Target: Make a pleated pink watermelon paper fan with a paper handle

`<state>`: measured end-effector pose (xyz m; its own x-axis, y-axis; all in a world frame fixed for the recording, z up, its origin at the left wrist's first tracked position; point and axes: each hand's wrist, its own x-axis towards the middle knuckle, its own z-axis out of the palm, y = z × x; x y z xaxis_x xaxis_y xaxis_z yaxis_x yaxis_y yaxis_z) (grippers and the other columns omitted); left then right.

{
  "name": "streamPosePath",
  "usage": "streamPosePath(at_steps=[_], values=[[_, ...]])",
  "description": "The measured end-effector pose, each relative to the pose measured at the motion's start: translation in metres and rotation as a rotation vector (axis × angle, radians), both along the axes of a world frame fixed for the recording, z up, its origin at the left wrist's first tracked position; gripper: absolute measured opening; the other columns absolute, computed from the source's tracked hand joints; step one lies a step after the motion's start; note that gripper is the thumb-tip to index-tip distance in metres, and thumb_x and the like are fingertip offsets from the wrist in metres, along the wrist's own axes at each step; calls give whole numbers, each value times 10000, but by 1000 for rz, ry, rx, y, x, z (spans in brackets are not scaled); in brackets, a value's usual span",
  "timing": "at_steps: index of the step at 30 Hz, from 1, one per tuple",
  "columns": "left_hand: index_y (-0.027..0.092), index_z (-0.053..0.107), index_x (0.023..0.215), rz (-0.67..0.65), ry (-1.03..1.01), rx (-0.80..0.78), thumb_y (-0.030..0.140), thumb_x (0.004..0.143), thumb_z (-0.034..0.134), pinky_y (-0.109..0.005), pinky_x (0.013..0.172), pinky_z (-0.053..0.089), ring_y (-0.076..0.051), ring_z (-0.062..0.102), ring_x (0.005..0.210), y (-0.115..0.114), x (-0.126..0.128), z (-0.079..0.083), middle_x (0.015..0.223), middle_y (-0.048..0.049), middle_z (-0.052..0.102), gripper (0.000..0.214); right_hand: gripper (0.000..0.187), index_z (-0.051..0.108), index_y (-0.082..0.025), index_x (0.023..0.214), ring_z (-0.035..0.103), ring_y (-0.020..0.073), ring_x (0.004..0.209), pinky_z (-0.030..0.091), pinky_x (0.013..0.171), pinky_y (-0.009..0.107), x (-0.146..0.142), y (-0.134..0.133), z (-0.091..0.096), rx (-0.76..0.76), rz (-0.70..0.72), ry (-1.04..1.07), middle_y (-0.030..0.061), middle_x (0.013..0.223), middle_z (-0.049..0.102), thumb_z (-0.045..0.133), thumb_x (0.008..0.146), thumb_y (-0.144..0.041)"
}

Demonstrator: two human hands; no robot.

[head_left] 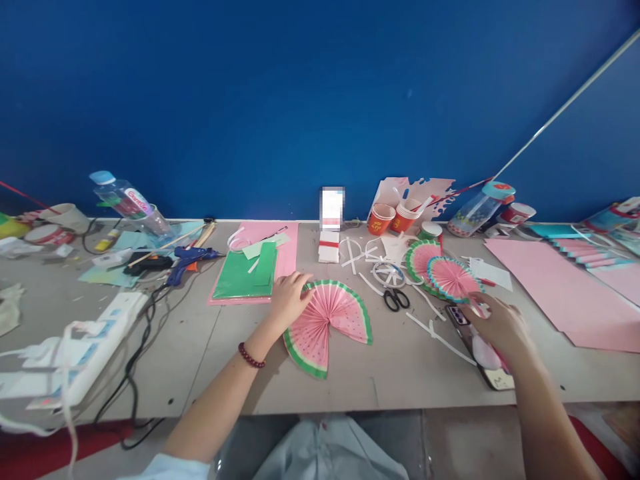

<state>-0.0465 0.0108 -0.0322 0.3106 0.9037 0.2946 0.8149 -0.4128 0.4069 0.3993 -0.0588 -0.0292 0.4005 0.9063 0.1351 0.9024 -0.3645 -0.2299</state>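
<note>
A pleated paper fan (353,307) patterned like a watermelon, pink with dark specks and a green rim, lies spread on the table with a wedge-shaped gap toward me. At its upper left edge, my left hand (291,297) grips the pleats between thumb and fingers. To the right, my right hand (503,327) is closed beside a small pink pleated rosette (454,277) with a blue-green edge. Something small and whitish-pink shows at its fingertips, too little visible to name. Beneath that hand lies a phone (457,317) with a pale pink piece on it, partly covered.
Black-handled scissors (397,300) and white paper strips (435,330) lie right of the fan. Left are green paper packs (245,273), a blue glue gun (193,261) and a power strip (110,340) with cables. Paper cups (381,219) stand behind; pink sheets (565,287) lie right.
</note>
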Motion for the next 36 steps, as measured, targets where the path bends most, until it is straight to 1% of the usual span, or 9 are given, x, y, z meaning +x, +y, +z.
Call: streamPosePath(at_steps=[3,8,13,17,19,22,28,33,36], values=[[210,552,1186,-31,-224,-30,238,863,546,-348,836,471,-200,593,940,0,1,1,1044,-71,594,324,311,653,-267,932,557,395,997,395,794,535,-25,-1,9,8,51,-192,169,1103,654,540,766,-504],[214,584,1127,-48,-684,-110,257,811,612,-304,843,485,-165,593,916,4,1,2,974,-43,557,320,368,661,-175,1018,447,445,1173,359,895,625,-80,8,17,252,83,-260,210,1232,551,552,788,-442],[200,606,1096,35,-985,-301,303,737,703,-281,801,487,-164,605,902,5,-1,9,1013,-56,605,386,387,605,-236,1182,526,319,1169,416,984,498,-145,19,33,297,535,198,126,1262,560,563,837,-406],[207,652,1021,116,-1167,-378,308,675,747,-288,848,469,-203,570,1060,7,-2,14,1084,-63,630,372,645,436,-306,1371,490,299,1245,418,1007,467,-180,24,43,73,774,424,84,1369,510,659,779,-427],[200,667,973,158,-1256,-407,298,641,769,-288,849,466,-207,571,1066,8,-3,15,1089,-61,640,360,714,384,-314,1403,516,289,1216,439,986,449,-187,29,42,32,796,508,86,1359,518,683,763,-415],[195,664,941,207,-1415,-481,291,598,797,-293,810,482,-189,619,948,10,-4,17,1037,-44,658,380,730,358,-308,1408,482,285,1249,434,991,448,-191,40,32,163,785,590,105,1408,456,695,763,-367],[190,653,923,255,-1572,-561,267,562,822,-293,764,496,-154,646,788,11,-2,17,877,-11,684,406,213,638,-244,992,476,289,1246,433,988,472,-197,48,10,457,778,606,122,1317,510,666,797,-324],[198,651,933,247,-1548,-565,254,590,791,-300,772,495,-177,658,829,9,0,16,895,-13,698,375,62,695,-253,820,511,280,1202,435,986,477,-201,46,4,552,745,658,98,1275,525,664,801,-303],[181,666,943,111,-1528,-673,387,678,713,-380,806,509,-256,666,893,6,-5,19,905,-54,711,339,48,707,-259,783,495,273,1219,407,1013,479,-199,45,5,562,731,712,80,1294,521,668,798,-282]])
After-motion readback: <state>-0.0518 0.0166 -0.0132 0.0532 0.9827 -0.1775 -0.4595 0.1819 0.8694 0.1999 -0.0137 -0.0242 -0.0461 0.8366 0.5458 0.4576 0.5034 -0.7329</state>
